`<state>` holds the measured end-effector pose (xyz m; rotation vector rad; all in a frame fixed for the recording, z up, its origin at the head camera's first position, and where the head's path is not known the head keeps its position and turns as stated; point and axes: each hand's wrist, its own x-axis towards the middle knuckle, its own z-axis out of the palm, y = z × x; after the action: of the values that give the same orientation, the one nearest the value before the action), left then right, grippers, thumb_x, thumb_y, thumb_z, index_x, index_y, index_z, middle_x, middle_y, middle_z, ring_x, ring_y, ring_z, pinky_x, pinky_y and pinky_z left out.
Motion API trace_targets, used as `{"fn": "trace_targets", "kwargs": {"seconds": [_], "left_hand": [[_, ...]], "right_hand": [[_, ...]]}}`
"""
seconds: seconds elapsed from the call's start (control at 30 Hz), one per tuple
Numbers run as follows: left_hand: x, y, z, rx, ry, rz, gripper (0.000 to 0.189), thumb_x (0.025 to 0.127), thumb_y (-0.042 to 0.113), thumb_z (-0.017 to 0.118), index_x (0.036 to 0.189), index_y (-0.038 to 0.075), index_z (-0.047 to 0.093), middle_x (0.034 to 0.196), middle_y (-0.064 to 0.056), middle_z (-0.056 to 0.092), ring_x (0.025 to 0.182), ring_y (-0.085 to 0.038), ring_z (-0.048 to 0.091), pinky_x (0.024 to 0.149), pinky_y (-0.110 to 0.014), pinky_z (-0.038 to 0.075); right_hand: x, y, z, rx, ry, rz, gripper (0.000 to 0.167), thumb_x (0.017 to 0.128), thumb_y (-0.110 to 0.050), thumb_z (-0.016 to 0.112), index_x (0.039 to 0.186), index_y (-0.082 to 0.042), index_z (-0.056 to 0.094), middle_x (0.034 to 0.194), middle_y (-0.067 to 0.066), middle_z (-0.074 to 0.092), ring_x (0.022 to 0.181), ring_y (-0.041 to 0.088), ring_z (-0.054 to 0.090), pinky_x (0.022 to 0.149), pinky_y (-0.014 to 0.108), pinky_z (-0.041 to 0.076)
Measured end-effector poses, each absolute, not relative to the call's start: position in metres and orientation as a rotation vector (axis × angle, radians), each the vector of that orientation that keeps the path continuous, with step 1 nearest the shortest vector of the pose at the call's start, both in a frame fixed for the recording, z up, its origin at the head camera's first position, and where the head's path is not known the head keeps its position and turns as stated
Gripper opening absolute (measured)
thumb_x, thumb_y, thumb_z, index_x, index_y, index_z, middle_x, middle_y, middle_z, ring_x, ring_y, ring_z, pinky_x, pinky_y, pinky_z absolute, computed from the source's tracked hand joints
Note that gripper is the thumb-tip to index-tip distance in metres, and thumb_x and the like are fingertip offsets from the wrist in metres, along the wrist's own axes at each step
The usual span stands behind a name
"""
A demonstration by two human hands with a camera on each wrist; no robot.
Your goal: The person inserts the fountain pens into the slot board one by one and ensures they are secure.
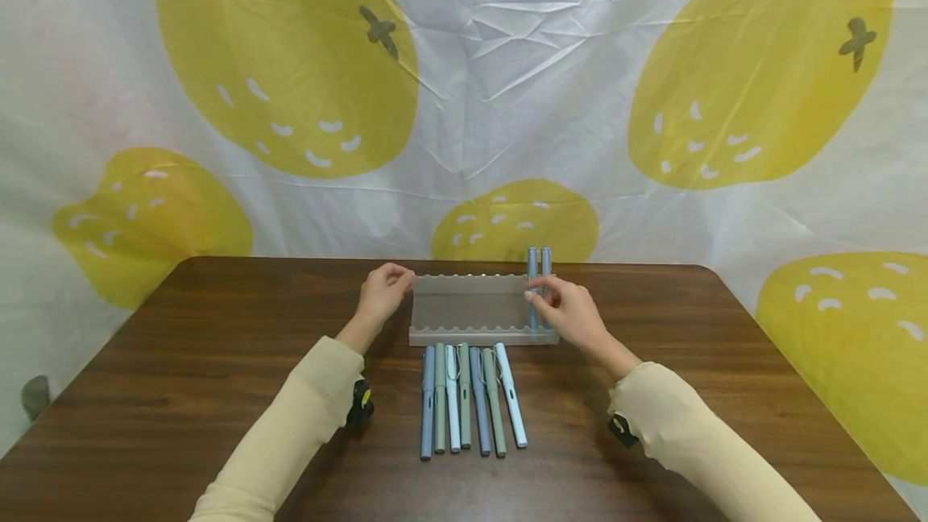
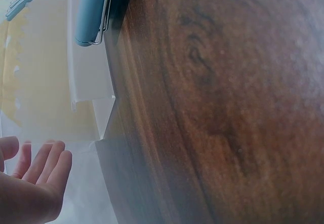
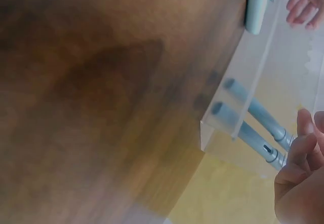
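A clear pen rack (image 1: 471,337) with scalloped edges lies across the table. Two blue pens (image 1: 546,260) rest side by side in its right end. My right hand (image 1: 573,314) is at these pens, thumb and fingers bent, fingertips overlapping the left one; I cannot tell whether they pinch it. At the rack's back left corner is my left hand (image 1: 382,294), fingertips right at the edge. Its fingers (image 2: 53,163) look loosely extended in the left wrist view. In front of the rack lies a row of blue, green and pale blue pens (image 1: 465,397).
The brown wooden table (image 1: 326,474) has a back edge close behind the rack. A white cloth (image 1: 522,119) printed with yellow lemons hangs beyond it. Dark wrist cameras (image 1: 360,403) sit at both sleeve cuffs.
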<state>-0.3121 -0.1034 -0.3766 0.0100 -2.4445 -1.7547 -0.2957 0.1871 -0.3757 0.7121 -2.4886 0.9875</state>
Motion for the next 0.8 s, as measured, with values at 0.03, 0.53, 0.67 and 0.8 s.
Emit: {"fn": "trace_targets", "kwargs": {"seconds": [0.03, 0.53, 0.67, 0.8], "left_hand": [[-0.312, -0.103, -0.377, 0.008, -2.443, -1.757, 0.022, 0.090, 0.017, 0.052, 0.099, -0.003, 0.056, 0.103, -0.020, 0.060, 0.095, -0.028, 0.056, 0.080, -0.038, 0.045], [-0.311, -0.104, -0.377, 0.009, -2.453, -1.743, 0.023, 0.090, 0.018, 0.052, 0.099, -0.003, 0.056, 0.102, -0.019, 0.060, 0.095, -0.028, 0.056, 0.080, -0.039, 0.045], [-0.310, -0.104, -0.376, 0.009, -2.456, -1.739, 0.023, 0.090, 0.018, 0.052, 0.099, -0.002, 0.056, 0.102, -0.019, 0.060, 0.094, -0.028, 0.057, 0.079, -0.039, 0.045], [-0.311, -0.104, -0.377, 0.007, -2.448, -1.746, 0.022, 0.090, 0.017, 0.052, 0.099, -0.002, 0.056, 0.102, -0.020, 0.060, 0.094, -0.027, 0.057, 0.079, -0.038, 0.045]], "right_hand": [[-0.294, 0.187, -0.377, 0.718, -2.495, 0.997, 0.017, 0.087, -0.019, 0.057, 0.099, -0.010, 0.063, 0.049, -0.005, 0.048, 0.037, 0.010, 0.038, 0.036, 0.026, 0.031], [-0.276, 0.184, -0.386, 0.746, -2.712, 1.070, 0.017, 0.085, -0.016, 0.059, 0.096, -0.003, 0.063, 0.054, -0.004, 0.054, 0.042, 0.010, 0.041, 0.039, 0.024, 0.033], [-0.273, 0.183, -0.388, 0.753, -2.756, 1.085, 0.015, 0.084, -0.013, 0.059, 0.096, -0.004, 0.062, 0.055, -0.003, 0.056, 0.044, 0.010, 0.046, 0.040, 0.024, 0.035], [-0.272, 0.181, -0.390, 0.785, -2.811, 1.076, 0.015, 0.083, -0.012, 0.060, 0.096, -0.005, 0.062, 0.056, -0.003, 0.057, 0.046, 0.010, 0.049, 0.041, 0.025, 0.038]]}}
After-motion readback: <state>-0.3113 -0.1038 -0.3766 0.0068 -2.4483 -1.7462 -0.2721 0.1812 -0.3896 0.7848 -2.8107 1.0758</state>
